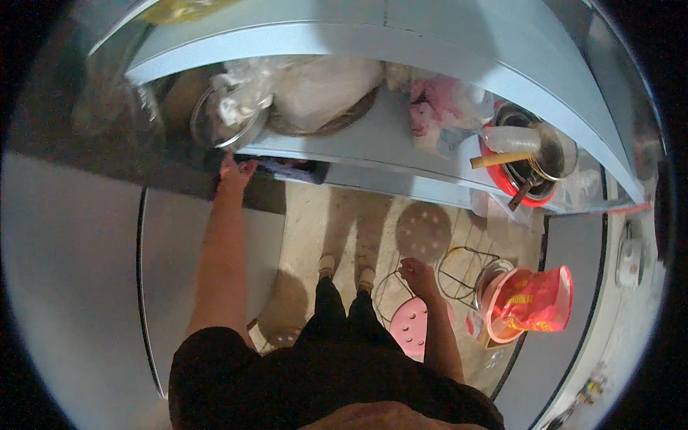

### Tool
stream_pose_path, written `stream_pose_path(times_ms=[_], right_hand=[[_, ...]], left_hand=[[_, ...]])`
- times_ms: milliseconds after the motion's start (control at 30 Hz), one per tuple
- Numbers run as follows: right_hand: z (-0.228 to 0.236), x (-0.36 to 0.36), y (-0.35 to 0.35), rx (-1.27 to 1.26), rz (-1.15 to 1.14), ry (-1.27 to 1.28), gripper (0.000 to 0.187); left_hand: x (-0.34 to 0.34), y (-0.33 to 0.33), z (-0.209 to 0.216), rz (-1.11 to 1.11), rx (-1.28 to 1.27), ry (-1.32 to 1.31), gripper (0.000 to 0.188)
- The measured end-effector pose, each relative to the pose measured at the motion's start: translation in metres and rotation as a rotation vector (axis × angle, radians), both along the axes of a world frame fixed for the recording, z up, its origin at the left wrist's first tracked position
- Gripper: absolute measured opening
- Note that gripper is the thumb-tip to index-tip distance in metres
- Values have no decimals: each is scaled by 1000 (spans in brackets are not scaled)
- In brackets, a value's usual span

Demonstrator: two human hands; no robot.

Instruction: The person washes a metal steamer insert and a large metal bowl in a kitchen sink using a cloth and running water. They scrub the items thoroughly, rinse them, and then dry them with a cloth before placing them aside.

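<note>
My left arm stretches forward to the shelf, and my left hand (236, 170) is at the near rim of a round shiny bowl (251, 135). Its fingers look curled at the rim, though the grip is small and partly hidden. Crumpled clear plastic with something white (236, 107) lies in and over the bowl. Beside it on the shelf is a large pale bagged bundle (322, 89) on a round tray. My right hand (418, 278) hangs low above the floor, its fingers curled with nothing visible in them, near a pink stool seat (414, 326).
A red basin (494, 170) with pans and a wooden-handled tool stands at the shelf's right, beside a pink patterned bag (437, 107). Round wire-framed stools (469, 269) and a pink bucket (494, 322) holding a red bag (537, 299) are on the right. Grey cabinet panels (72, 272) line the left.
</note>
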State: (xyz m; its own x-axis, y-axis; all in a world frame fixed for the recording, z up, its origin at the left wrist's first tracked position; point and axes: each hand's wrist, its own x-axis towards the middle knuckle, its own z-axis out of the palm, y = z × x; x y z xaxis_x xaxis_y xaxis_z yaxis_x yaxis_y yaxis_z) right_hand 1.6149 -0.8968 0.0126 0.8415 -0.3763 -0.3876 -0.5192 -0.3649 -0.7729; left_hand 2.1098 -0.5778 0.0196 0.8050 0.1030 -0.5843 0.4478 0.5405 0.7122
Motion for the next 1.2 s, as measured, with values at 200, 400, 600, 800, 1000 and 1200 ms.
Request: stream_pose_path(times_ms=[200,400,600,800,1000,1200], right_hand=[[-7,-14,47,132,-257,32,25],[-14,-2,106,185,-268,50,23],[-17,-9,127,48,-247,57,25],[8,-8,121,95,-274,-89,31],[13,-30,113,93,-322,-30,30],[51,-60,108,161,-457,-139,40]], left_hand=[[83,26,-39,-686,1297,-660,79],[148,61,-82,-846,212,-470,70],[118,69,-108,-765,288,-446,47],[-66,14,-32,-743,305,-237,39],[-182,26,-64,-1345,1019,-729,36],[-301,-20,-32,-474,23,87,42]])
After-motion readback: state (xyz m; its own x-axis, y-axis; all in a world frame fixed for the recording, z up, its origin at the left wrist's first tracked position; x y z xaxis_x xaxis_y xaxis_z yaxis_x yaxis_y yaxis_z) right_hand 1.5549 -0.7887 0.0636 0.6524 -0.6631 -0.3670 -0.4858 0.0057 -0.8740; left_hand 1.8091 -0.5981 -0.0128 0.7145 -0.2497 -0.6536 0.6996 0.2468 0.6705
